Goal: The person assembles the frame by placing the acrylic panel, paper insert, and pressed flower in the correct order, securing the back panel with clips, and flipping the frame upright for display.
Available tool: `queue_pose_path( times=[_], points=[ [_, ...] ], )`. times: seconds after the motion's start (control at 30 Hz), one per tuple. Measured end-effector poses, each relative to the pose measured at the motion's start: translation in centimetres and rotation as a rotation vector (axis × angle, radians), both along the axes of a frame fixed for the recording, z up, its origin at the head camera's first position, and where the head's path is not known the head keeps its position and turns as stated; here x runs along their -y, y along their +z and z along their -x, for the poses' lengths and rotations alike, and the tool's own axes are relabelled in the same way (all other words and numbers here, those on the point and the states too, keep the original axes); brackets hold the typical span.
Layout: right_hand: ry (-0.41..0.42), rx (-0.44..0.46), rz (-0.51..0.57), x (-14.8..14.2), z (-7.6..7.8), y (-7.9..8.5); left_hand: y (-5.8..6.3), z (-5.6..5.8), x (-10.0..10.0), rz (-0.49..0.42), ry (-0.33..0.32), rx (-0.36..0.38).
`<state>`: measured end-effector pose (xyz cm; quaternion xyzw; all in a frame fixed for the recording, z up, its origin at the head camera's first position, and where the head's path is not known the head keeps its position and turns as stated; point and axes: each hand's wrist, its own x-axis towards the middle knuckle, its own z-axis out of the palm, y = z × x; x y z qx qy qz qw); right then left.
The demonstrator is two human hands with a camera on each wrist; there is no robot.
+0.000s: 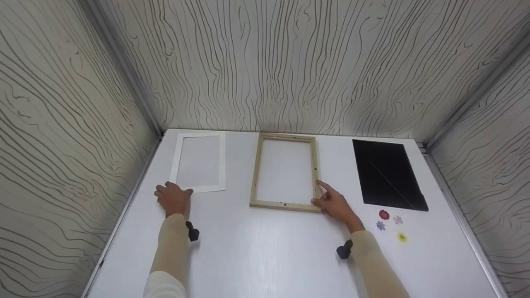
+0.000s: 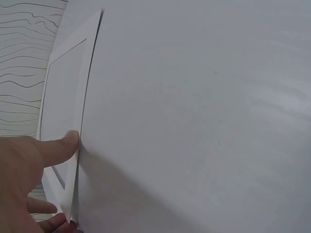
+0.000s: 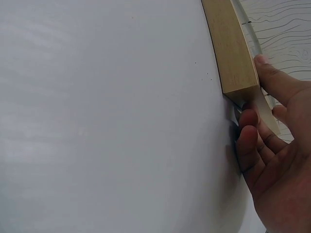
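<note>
A white picture mat (image 1: 222, 165) with a rectangular opening lies at the far left of the table. My left hand (image 1: 174, 199) holds its near left corner; in the left wrist view the thumb (image 2: 65, 145) lies on the near border and the fingertips are at the corner. A light wooden picture frame (image 1: 255, 174) lies in the middle. My right hand (image 1: 334, 205) grips its near right corner, thumb at the near side and index finger stretched along the right side. Close by the frame's corner (image 3: 235, 63), the other fingers curl in the right wrist view.
A black backing board (image 1: 387, 178) with a diagonal strip lies at the right. Near its lower edge are several small flowers: red (image 1: 384, 214), pale pink (image 1: 398, 219), lilac (image 1: 380, 225) and yellow (image 1: 402, 237). Wood-grain patterned walls (image 1: 265, 66) enclose the white table (image 1: 265, 252).
</note>
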<state>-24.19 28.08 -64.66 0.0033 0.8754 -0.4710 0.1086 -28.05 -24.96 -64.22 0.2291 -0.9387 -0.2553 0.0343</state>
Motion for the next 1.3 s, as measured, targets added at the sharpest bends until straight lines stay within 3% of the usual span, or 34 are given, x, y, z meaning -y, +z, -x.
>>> queue_pose_path(
  times=[0.23,0.6,0.87,1.03,1.3],
  points=[
    [0.002,-0.010,-0.001,0.0,0.2,-0.1,0.6,-0.3,0.2,-0.058,-0.009,-0.047],
    [0.013,-0.024,-0.015,0.0,0.1,-0.1,0.8,0.2,1.4,-0.293,0.055,-0.107],
    [0.014,-0.025,-0.020,-0.1,0.3,-0.4,1.2,0.3,1.9,-0.535,0.080,-0.160],
    [0.005,-0.024,0.001,-0.1,0.2,-0.3,1.7,0.5,1.9,-0.633,0.099,-0.213],
    [0.006,-0.022,0.023,-0.2,0.2,-0.4,2.7,0.6,1.8,-0.751,0.080,-0.227]
  ],
)
